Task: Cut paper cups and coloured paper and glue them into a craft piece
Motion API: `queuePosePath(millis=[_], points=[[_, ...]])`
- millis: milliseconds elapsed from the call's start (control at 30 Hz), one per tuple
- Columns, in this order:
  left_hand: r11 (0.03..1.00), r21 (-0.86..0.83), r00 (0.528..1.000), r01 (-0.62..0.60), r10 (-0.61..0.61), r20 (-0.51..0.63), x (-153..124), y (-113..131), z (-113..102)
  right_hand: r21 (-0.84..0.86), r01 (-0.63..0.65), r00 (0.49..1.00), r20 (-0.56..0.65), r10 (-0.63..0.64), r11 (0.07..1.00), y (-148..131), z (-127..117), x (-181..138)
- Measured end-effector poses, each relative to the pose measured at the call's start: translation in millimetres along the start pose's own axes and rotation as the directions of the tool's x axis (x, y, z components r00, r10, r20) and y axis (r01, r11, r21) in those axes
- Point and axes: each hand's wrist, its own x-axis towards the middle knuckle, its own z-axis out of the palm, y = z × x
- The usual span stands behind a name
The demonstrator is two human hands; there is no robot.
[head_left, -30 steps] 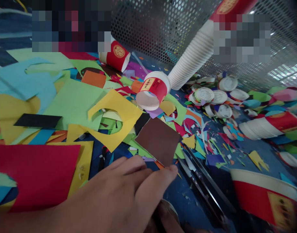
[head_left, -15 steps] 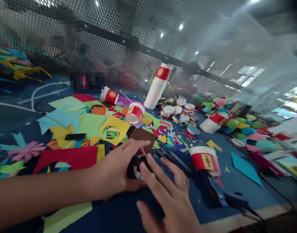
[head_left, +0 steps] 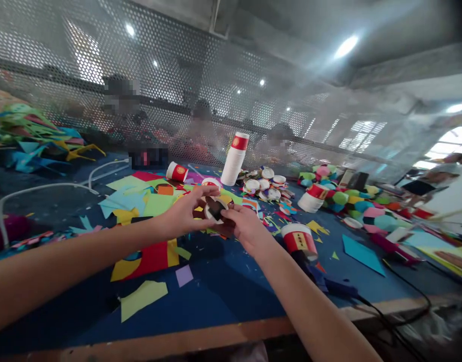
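Observation:
Both my hands hold a small round piece (head_left: pixel 215 209), white-rimmed with a dark face, lifted above the blue table (head_left: pixel 223 296). My left hand (head_left: pixel 185 215) pinches it from the left with thumb and fingers. My right hand (head_left: pixel 243 226) grips it from the right and below. Coloured paper sheets and scraps (head_left: pixel 140 201) lie beneath and behind the hands. A red and white paper cup (head_left: pixel 299 240) stands upside down just right of my right forearm.
A tall stack of white cups (head_left: pixel 234 160) stands at the back by a perforated metal screen (head_left: pixel 201 85). Cut cup bottoms (head_left: pixel 264 182), a lying cup (head_left: pixel 177 172), a lying cup stack (head_left: pixel 313 197), coloured balls (head_left: pixel 352 201) and a black cable (head_left: pixel 389 306) surround the area. People sit blurred behind the screen.
The view has pulled back and up. My hands have lifted the round piece off the table and hold it higher, away from the brown paper square.

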Motion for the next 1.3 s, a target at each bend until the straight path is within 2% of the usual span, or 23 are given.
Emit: queuePosePath(millis=[133, 333, 633, 933, 1133, 1300], points=[[0.992, -0.095, 0.989, 0.079, -0.090, -0.116, 5, -8, 2, 0.025, 0.043, 0.999, -0.015, -0.042, 0.999, 10, 7, 3], [0.967, -0.209, 0.968, 0.147, -0.184, -0.171, 3, -10, 9, 0.032, 0.161, 0.987, -0.012, -0.160, 0.986, 21, 15, -4], [0.958, -0.246, 0.956, 0.149, -0.203, -0.213, 1, -9, 12, -0.001, 0.184, 0.982, -0.042, -0.184, 0.983, 24, 15, -7], [0.966, -0.231, 0.959, 0.121, -0.173, -0.224, 2, -14, 13, 0.023, 0.243, 0.969, -0.055, -0.241, 0.970, 33, 18, -3], [0.970, -0.205, 0.965, 0.129, -0.170, -0.198, 2, -10, 11, 0.048, 0.277, 0.960, -0.048, -0.275, 0.960, 31, 19, -6], [0.973, -0.192, 0.967, 0.131, -0.168, -0.191, 2, -12, 11, 0.002, 0.280, 0.958, -0.070, -0.279, 0.960, 34, 17, -4]])
